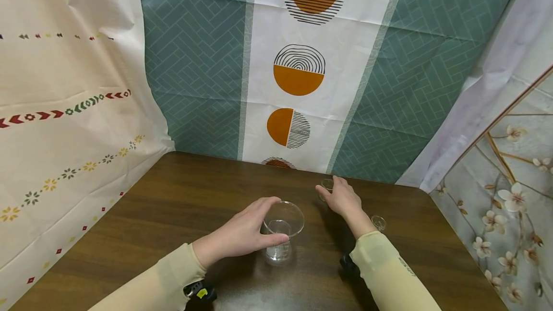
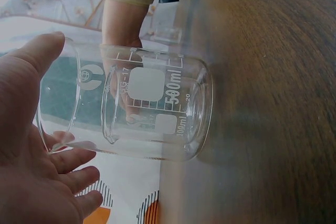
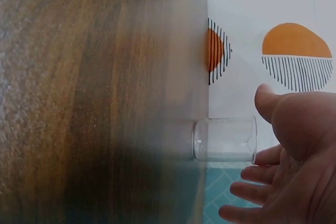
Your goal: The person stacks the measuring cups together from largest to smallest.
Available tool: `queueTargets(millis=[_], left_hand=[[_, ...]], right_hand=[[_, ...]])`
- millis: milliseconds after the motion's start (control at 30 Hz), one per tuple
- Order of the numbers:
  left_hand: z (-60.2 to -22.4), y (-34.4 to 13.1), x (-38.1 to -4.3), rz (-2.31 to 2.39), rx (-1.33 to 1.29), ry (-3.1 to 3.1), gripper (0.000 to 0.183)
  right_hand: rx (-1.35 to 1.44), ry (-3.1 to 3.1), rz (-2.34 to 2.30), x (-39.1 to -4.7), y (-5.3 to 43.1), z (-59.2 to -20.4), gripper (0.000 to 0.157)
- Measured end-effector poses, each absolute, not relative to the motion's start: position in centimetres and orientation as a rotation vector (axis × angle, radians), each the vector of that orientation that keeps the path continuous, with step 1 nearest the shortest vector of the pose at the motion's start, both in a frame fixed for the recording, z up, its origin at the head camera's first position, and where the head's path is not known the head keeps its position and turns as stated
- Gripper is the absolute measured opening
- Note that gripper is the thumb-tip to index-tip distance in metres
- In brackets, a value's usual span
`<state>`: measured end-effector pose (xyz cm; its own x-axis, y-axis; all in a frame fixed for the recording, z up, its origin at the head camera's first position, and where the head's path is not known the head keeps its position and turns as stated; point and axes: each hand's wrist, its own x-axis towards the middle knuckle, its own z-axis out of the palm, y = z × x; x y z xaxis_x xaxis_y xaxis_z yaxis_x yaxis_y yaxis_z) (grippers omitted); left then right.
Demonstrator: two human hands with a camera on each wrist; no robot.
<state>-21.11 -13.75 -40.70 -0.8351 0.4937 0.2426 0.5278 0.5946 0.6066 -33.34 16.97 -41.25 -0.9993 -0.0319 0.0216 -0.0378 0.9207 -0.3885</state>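
Observation:
My left hand [image 1: 242,229] spans the rim of a clear 500 ml glass beaker [image 2: 147,85], thumb on one side and fingers on the other. The beaker stands upright on the wooden table. Inside it sits a smaller 100 ml beaker [image 2: 167,124], its markings showing through the outer glass. Farther back, my right hand [image 1: 345,198] is beside a small clear glass beaker [image 3: 226,140] standing on the table. Its thumb and fingers are spread, with the fingertips right at that beaker's rim and partly hiding it in the head view.
Another small clear glass vessel [image 1: 378,223] stands to the right of my right forearm. The brown wooden table [image 1: 142,224] ends at a patterned curtain [image 1: 194,85] behind, with a cream cloth [image 1: 78,148] at left and a floral cloth [image 1: 497,215] at right.

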Motion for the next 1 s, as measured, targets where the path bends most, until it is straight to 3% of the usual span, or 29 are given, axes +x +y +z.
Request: queueTargets(millis=[1000], left_hand=[[-40.86, -13.76, -21.30, -1.090, -0.882, -2.767, 0.096]], right_hand=[[-0.009, -3.053, 0.703, -33.64, 17.31, -41.73, 0.076]])
